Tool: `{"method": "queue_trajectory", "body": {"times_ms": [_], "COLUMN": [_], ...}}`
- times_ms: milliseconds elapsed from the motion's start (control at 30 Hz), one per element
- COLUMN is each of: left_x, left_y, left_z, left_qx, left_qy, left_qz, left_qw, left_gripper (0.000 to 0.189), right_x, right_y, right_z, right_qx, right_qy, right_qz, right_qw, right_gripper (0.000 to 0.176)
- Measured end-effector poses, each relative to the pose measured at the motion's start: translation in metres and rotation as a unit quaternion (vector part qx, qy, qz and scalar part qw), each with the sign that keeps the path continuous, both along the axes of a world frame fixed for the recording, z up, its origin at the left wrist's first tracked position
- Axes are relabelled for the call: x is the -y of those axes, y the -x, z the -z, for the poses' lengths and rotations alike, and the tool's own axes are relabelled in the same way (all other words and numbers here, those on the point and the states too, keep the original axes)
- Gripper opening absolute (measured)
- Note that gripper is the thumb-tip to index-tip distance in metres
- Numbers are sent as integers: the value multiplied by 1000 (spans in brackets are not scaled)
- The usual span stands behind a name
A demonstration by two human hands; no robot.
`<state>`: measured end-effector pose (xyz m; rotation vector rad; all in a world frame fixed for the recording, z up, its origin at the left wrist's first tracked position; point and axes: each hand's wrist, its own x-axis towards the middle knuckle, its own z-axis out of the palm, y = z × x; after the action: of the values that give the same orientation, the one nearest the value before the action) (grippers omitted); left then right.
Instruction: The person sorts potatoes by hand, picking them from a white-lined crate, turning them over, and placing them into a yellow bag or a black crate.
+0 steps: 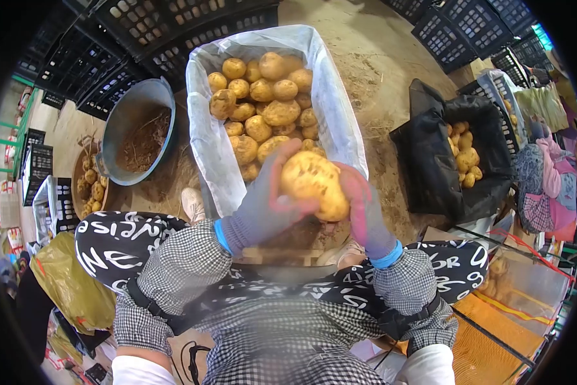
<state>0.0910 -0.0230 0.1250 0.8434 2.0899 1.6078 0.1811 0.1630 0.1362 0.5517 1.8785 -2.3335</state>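
One large potato [314, 185], yellow with dark marks, is held up between my two gloved hands. My left hand [269, 199] is closed round its left side, fingers on top and thumb beneath. On the right side, my right hand [363, 202] presses its fingers against the same potato. Just beyond them stands a crate lined with white cloth [336, 96], holding a heap of potatoes [262, 102]. The held potato is above the near end of this crate.
To the left are a round tub [166, 106] with soil and a basket of small potatoes [90, 183]. A black-lined crate [423, 167] with some potatoes stands right. Stacked black crates [153, 25] rise behind. Another person [545, 186] is at the far right.
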Motion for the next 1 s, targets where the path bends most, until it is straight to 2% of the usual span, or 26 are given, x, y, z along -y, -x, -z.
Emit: {"method": "queue_trajectory", "body": {"times_ms": [67, 167, 333, 400, 467, 567, 667, 800, 967, 1000], "left_x": [0, 1, 5, 5, 4, 2, 2, 3, 4, 4], "left_y": [-1, 0, 6, 8, 10, 13, 12, 11, 14, 14], "left_z": [-4, -7, -6, -7, -8, -12, -19, -29, -26, -26], "left_qx": [-5, -14, -37, -50, -80, -120, -106, -90, -98, -95], "left_qy": [37, 45, -12, -23, -36, -41, -47, -15, -34, -42], "left_qz": [46, 62, 72, 84, 102, 101, 100, 97, 108, 110], "left_qw": [998, 997, 997, 995, 991, 987, 988, 991, 989, 988], "left_gripper": [92, 101, 95, 93, 90, 86, 87, 87, 83, 81], "right_x": [-6, -12, -13, -16, -15, -16, -17, -15, -13, -14], "right_y": [1, 0, -3, -4, -5, -9, -10, -8, -9, -9], "right_z": [16, 16, -27, -24, -11, -6, -8, -13, -10, -8], "right_qx": [-100, -86, 12, 0, -67, -103, -133, -131, -125, -133], "right_qy": [-106, -87, 25, 5, -57, -63, -108, -68, -19, -37], "right_qz": [50, 48, -50, -68, -51, -45, -53, -52, -40, -44], "right_qw": [988, 991, 998, 998, 995, 992, 984, 988, 991, 990], "right_gripper": [52, 56, 73, 81, 89, 80, 80, 80, 80, 79]}}
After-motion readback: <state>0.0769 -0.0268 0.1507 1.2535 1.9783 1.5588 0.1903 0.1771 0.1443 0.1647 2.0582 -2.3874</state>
